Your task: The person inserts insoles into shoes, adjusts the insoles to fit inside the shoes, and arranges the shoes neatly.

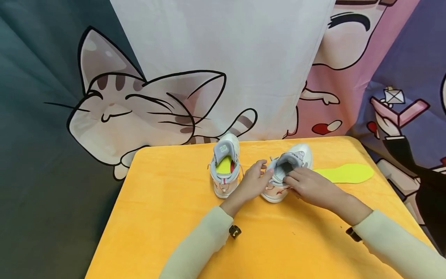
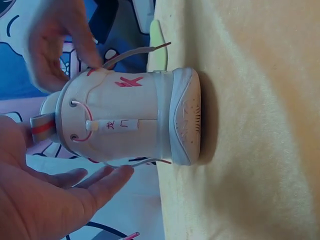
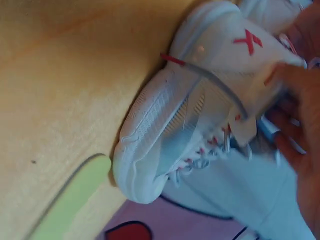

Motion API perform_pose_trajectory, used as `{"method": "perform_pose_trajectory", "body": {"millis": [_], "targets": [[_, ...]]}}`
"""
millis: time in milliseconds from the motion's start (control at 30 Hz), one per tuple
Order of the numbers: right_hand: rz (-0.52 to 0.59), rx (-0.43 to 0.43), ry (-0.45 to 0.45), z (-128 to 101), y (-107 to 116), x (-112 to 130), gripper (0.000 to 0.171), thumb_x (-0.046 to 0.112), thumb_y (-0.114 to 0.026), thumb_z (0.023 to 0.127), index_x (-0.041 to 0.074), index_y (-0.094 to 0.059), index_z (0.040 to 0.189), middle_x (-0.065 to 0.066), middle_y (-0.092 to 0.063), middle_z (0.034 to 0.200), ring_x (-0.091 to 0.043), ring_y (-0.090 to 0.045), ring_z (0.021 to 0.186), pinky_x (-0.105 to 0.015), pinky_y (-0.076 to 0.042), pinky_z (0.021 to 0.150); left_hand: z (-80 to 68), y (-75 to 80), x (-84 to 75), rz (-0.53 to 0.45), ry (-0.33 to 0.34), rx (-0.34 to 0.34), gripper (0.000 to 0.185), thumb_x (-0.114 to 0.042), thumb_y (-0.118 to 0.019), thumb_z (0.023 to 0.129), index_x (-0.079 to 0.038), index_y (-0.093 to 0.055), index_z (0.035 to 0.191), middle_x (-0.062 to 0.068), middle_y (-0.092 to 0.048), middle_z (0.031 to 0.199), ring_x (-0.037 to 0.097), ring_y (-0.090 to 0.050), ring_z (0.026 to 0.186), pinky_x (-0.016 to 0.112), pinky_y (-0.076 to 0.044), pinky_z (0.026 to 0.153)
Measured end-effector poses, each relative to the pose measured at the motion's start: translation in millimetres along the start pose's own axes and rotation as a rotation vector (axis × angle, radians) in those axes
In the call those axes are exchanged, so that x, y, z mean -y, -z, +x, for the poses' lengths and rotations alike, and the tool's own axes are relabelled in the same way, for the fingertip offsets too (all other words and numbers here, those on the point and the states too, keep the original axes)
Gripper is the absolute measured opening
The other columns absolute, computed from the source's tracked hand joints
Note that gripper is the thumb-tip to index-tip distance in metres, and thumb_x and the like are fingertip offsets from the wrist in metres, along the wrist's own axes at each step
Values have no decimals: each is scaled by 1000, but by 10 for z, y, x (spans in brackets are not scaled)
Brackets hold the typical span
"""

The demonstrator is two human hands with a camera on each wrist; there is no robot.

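A white and peach sneaker (image 1: 276,192) stands upright on the yellow table, its heel towards me. My right hand (image 1: 310,188) grips the right side of its collar. In the right wrist view the thumb (image 3: 295,77) lies on the outside, with the fingers over the opening. My left hand (image 1: 252,180) is at the left of the same sneaker (image 2: 115,117), its fingers fairly straight beside the upper and its thumb near the heel tab (image 2: 42,127). The inside of this sneaker is grey in the head view; its depth is hidden.
The matching sneaker (image 1: 224,188) stands to the left, with a yellow-green and red insole (image 1: 223,166) inside. A loose yellow-green insole (image 1: 348,173) lies right of the held sneaker. Behind the yellow table (image 1: 167,217) hangs a cartoon-printed cloth (image 1: 223,46).
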State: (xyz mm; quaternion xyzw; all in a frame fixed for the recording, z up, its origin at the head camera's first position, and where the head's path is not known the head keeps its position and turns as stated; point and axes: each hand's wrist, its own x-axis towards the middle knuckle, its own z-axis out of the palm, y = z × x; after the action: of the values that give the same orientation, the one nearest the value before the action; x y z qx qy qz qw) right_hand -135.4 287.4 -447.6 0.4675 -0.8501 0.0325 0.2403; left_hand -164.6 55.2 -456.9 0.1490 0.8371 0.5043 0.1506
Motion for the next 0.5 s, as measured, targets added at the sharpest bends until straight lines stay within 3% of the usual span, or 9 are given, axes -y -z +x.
{"method": "perform_pose_trajectory", "body": {"millis": [67,167,233,300,400,500], "targets": [[57,-66,-128,-51,54,-4,37,34,-50,109,1,-66,101,-10,-65,92,-28,-61,84,-45,-55,74,24,-2,-11,-20,22,-16,57,-47,-47,108,-15,-43,155,8,-56,148,23,-57,133,44,-49,109],[169,-94,-500,-143,120,-4,44,34,-62,101,-7,-62,115,-22,-63,109,-39,-61,99,-57,-53,82,78,-17,-30,-63,65,-34,56,-47,-48,108,-16,-44,154,9,-56,150,22,-58,134,44,-49,110],[288,-25,-770,-199,134,-10,61,36,-65,100,-13,-51,133,-34,-55,126,-48,-56,111,-64,-49,89,117,-30,-49,-74,87,-38,55,-46,-48,108,-15,-45,153,9,-56,150,22,-59,133,43,-49,110],[446,104,-978,-235,124,-14,81,44,-60,103,-17,-32,149,-43,-41,142,-56,-50,122,-69,-46,95,159,-49,-65,-74,110,-32,54,-45,-48,108,-14,-47,153,9,-58,148,22,-60,132,43,-49,109],[666,323,-1125,-257,79,-3,97,58,-41,107,-18,-7,157,-47,-22,155,-63,-40,135,-73,-40,103,217,-69,-86,-57,137,-33,54,-43,-49,107,-11,-50,151,7,-64,142,21,-62,128,41,-50,108],[826,423,-1164,-227,18,46,100,63,-34,106,-15,0,158,-47,-15,158,-64,-28,142,-75,-33,110,260,-68,-100,-52,156,-33,52,-40,-52,106,-8,-55,147,6,-68,136,20,-64,123,39,-51,107]]}}
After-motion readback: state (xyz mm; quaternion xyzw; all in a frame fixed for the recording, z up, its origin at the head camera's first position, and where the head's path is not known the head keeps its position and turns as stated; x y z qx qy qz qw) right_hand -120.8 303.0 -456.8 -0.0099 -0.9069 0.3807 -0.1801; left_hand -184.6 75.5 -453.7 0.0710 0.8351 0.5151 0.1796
